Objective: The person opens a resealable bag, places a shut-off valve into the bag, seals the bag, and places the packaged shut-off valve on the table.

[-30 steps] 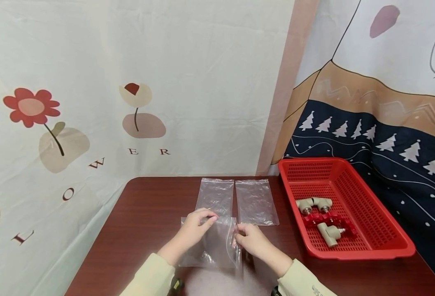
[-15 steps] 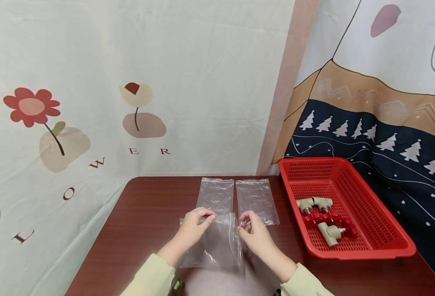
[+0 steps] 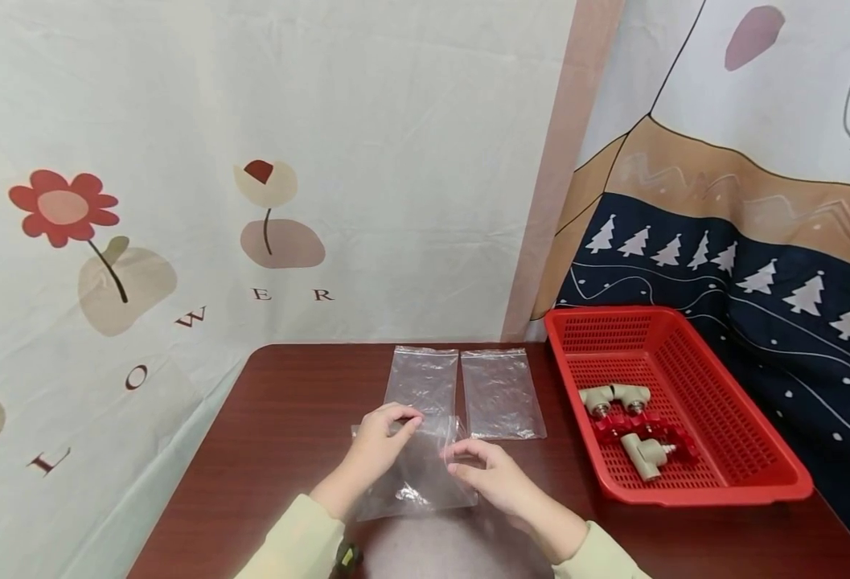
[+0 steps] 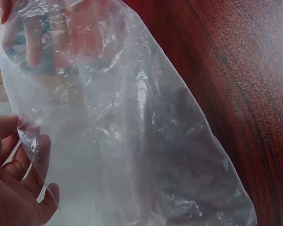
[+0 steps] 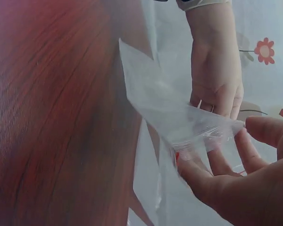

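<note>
Plastic bag (image 3: 416, 476), clear and thin, is held over the worktop (image 3: 287, 418) between left hand (image 3: 377, 438) and right hand (image 3: 500, 481), both with fingers (image 5: 248, 151) pinching its film, which could slip if either pinch loosens.

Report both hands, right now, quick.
Left hand: closed on the edge of a bag.
Right hand: closed too, fingers and thumb pinching the same bag.

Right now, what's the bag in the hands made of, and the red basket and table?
Bag: seemingly thin, glossy plastic; it glints, wrinkles and is transparent. Red basket: probably stiff, shiny plastic, from its even colour and slotted walls. Table: satiny, with wood grain, so maybe wood or a wood print.
</note>
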A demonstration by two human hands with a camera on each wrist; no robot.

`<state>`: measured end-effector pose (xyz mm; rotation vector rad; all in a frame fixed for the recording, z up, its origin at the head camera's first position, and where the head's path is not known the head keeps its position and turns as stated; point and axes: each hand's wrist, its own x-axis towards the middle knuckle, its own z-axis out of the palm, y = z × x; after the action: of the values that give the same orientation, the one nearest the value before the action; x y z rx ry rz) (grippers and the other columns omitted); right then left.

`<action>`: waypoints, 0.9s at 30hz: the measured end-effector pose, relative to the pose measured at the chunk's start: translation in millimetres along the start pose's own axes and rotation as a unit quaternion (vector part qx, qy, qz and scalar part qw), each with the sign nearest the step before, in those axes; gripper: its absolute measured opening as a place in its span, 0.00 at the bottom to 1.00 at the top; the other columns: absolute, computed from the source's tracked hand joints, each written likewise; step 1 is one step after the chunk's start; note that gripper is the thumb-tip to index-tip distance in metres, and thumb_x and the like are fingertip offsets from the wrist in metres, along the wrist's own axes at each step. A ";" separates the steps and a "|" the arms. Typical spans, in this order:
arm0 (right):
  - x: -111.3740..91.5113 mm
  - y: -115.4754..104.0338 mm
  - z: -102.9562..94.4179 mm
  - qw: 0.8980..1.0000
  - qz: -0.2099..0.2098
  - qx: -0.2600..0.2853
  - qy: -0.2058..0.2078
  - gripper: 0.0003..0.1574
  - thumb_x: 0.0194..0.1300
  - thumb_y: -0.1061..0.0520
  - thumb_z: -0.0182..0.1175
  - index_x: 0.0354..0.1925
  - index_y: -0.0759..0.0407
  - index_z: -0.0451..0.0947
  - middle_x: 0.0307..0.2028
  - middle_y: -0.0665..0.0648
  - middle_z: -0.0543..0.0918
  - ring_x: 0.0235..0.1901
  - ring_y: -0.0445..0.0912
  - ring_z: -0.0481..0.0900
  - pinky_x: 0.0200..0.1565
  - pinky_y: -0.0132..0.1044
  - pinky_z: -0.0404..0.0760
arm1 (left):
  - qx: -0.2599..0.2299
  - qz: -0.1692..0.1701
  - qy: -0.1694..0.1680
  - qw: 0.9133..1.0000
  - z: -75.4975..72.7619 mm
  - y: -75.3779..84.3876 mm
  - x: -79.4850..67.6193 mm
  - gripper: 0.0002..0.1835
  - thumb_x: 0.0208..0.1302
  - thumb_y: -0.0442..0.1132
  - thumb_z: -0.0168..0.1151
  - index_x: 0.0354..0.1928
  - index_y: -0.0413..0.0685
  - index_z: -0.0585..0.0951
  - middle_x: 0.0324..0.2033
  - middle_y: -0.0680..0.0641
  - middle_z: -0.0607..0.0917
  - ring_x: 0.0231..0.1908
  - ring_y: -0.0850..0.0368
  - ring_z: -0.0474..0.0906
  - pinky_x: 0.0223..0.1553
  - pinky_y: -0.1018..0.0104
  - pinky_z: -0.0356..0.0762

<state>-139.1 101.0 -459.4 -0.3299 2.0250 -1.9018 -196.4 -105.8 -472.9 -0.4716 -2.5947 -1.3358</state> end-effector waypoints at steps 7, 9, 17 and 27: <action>0.5 2.0 0.6 0.998 0.013 0.059 -0.019 0.34 0.63 0.59 0.60 0.64 0.63 0.62 0.61 0.70 0.67 0.52 0.52 0.76 0.44 0.41 0.79 | 0.023 -0.004 0.001 1.000 0.9 -0.3 0.1 0.03 0.60 0.40 0.65 0.35 0.55 0.85 0.33 0.61 0.83 0.40 0.63 0.80 0.42 0.66 0.77; 0.5 1.9 0.2 0.997 0.013 0.068 -0.029 0.36 0.63 0.60 0.60 0.65 0.63 0.59 0.59 0.71 0.70 0.49 0.54 0.79 0.42 0.42 0.80 | 0.022 -0.006 0.000 1.000 1.1 -0.6 0.2 0.03 0.60 0.40 0.65 0.35 0.56 0.85 0.32 0.62 0.83 0.40 0.63 0.80 0.42 0.66 0.77; 0.5 2.2 1.5 0.997 0.013 0.059 -0.044 0.21 0.65 0.60 0.58 0.51 0.75 0.72 0.44 0.70 0.83 0.41 0.48 0.84 0.37 0.42 0.84 | 0.014 0.000 0.000 1.000 2.0 -0.3 0.9 0.02 0.60 0.40 0.65 0.35 0.55 0.85 0.31 0.62 0.83 0.39 0.62 0.80 0.42 0.64 0.77; -0.7 1.9 0.4 0.998 0.008 0.056 -0.031 0.20 0.66 0.58 0.57 0.51 0.72 0.74 0.52 0.65 0.79 0.46 0.43 0.76 0.42 0.41 0.82 | 0.017 0.013 0.004 1.000 0.2 -1.4 -0.8 0.04 0.59 0.40 0.66 0.35 0.52 0.85 0.32 0.61 0.84 0.38 0.63 0.79 0.37 0.70 0.76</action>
<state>-138.1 101.1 -461.3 -0.3376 1.8677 -1.9613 -196.2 -106.5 -474.3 -0.4923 -2.5915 -1.2815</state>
